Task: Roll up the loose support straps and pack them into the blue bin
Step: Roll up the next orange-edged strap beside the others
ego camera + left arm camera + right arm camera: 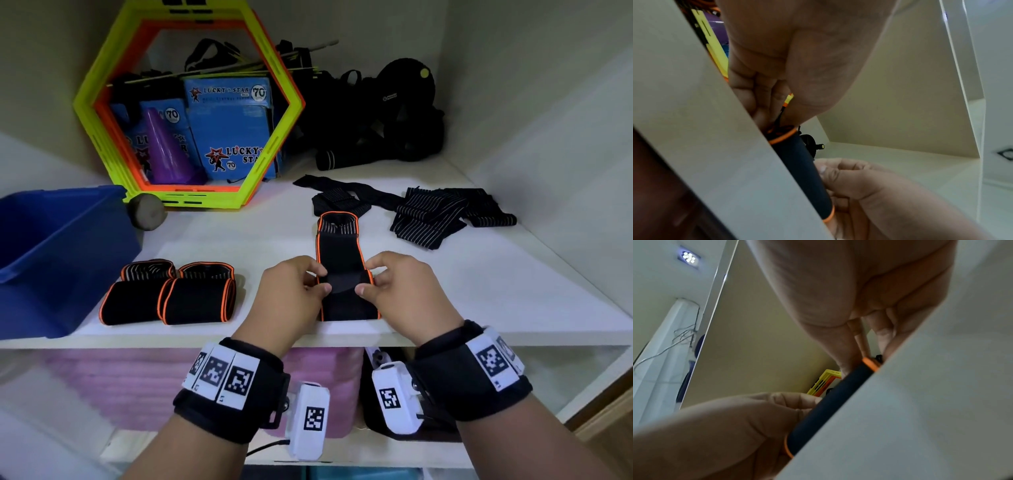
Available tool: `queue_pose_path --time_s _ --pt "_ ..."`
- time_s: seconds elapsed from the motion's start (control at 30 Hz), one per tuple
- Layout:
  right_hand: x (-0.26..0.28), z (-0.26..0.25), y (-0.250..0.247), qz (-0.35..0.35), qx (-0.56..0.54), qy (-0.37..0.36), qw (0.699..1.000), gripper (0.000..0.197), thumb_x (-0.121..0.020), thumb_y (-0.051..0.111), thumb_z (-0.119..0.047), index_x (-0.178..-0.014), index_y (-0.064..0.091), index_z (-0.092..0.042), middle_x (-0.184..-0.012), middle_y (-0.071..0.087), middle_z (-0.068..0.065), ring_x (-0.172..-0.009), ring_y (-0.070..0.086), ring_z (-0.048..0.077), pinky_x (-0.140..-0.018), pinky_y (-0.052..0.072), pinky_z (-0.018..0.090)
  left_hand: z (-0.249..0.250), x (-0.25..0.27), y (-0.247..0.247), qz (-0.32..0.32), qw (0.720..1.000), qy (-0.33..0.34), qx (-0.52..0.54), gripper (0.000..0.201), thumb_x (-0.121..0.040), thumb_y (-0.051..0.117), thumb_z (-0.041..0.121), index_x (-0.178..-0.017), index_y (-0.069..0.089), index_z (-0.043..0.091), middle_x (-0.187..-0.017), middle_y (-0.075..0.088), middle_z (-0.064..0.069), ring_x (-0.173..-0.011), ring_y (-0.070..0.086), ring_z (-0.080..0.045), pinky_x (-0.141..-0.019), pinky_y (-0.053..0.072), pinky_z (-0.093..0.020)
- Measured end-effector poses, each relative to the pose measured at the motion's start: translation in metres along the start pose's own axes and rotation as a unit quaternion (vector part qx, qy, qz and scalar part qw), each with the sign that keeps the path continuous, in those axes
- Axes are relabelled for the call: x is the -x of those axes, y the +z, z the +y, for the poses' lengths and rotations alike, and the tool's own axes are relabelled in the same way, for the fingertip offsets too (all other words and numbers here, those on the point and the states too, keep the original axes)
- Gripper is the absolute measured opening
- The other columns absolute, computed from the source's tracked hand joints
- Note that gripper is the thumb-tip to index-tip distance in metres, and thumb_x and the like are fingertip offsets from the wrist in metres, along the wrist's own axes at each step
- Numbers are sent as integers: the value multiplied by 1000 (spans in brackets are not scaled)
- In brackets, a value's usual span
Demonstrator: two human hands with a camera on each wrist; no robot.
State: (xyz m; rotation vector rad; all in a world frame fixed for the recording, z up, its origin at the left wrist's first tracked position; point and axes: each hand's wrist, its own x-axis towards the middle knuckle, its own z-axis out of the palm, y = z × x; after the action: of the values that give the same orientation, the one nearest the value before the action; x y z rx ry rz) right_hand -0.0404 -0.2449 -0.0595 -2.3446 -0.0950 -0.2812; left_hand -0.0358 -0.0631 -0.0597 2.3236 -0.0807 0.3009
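A black support strap with orange edging [339, 253] lies lengthwise on the white shelf [479, 294]. Its near end is folded over at the shelf's front edge. My left hand [294, 291] pinches the fold's left side and my right hand [400, 287] pinches its right side. Both wrist views show the fold as a dark roll with orange rims [803, 170] [828, 407] against the shelf edge. Two rolled orange-edged straps [133, 298] [198, 298] sit to the left. The blue bin [44, 253] stands at the far left. Loose striped black straps [442, 212] lie at the right rear.
Yellow and orange hexagon frames [102, 85] lean at the back left around blue boxes [229, 126] and a purple cone [168, 150]. A grey ball [147, 212] rests by the bin. Black gear [376, 116] is piled at the back right. Pink bins [137, 387] fill the shelf below.
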Motion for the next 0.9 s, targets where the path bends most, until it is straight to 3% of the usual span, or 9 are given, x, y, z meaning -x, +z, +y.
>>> queue_pose_path --time_s 0.07,0.13,0.2,0.37,0.43,0.53,0.63,0.77,0.9 --pt "0 0 2 -13 36 -27 999 28 -86 72 -33 -112 71 -25 -89 70 0 -89 64 18 -80 49 28 -2 2 0 -1 998 47 -51 13 -87 72 17 -99 74 20 -96 64 6 -78 62 -12 -69 40 -11" --pt "-2 1 4 -37 113 -47 992 10 -90 64 -37 -86 70 -30 -78 63 2 -83 60 25 -65 43 28 -5 3 0 -22 984 118 -134 21 -89 65 11 -106 74 17 -108 61 2 -90 61 -21 -80 46 -25" --pt "-4 3 6 -66 158 -59 983 39 -95 55 -39 -59 46 -26 -66 45 2 -69 51 27 -52 28 29 -8 5 -1 -57 966 140 -212 40 -88 56 9 -122 69 26 -118 58 6 -98 53 -25 -81 48 -36" --pt "-8 8 -14 -172 139 -89 971 44 -94 48 -59 -70 52 -22 -73 46 1 -68 50 18 -61 37 33 -15 8 -16 -126 971 60 -192 60 -88 53 19 -140 47 49 -126 45 12 -117 38 -20 -98 38 -42" --pt "-7 6 -22 -234 154 -101 955 43 -82 60 -68 -86 58 -25 -85 48 -1 -78 51 13 -69 42 30 -18 7 -20 -141 976 48 -157 56 -89 56 26 -136 47 55 -121 44 14 -116 36 -16 -101 35 -43" --pt "-6 6 -24 -223 156 -108 956 37 -81 71 -50 -102 60 -22 -91 53 -2 -83 50 14 -71 40 28 -20 6 -21 -142 980 36 -137 44 -91 59 42 -131 50 57 -117 44 15 -114 34 -14 -103 34 -42" --pt "-10 10 -17 -173 120 -90 973 24 -92 63 -41 -94 61 -17 -75 56 -6 -69 51 11 -59 36 27 -13 6 -13 -115 983 19 -138 32 -96 50 50 -126 58 47 -113 47 7 -117 39 -23 -101 37 -43" --pt "-15 15 -9 -125 108 -61 984 36 -98 54 -40 -83 60 -8 -75 60 3 -74 57 22 -69 43 36 -5 4 -4 -108 980 -13 -167 27 -99 45 48 -109 61 29 -114 50 0 -116 42 -28 -97 40 -45" --pt "-15 15 -4 -94 100 -36 990 46 -103 44 -40 -71 55 -9 -68 53 3 -71 54 25 -68 42 37 -7 0 3 -85 981 -33 -169 19 -99 46 43 -88 53 29 -103 50 4 -110 44 -27 -85 36 -40"
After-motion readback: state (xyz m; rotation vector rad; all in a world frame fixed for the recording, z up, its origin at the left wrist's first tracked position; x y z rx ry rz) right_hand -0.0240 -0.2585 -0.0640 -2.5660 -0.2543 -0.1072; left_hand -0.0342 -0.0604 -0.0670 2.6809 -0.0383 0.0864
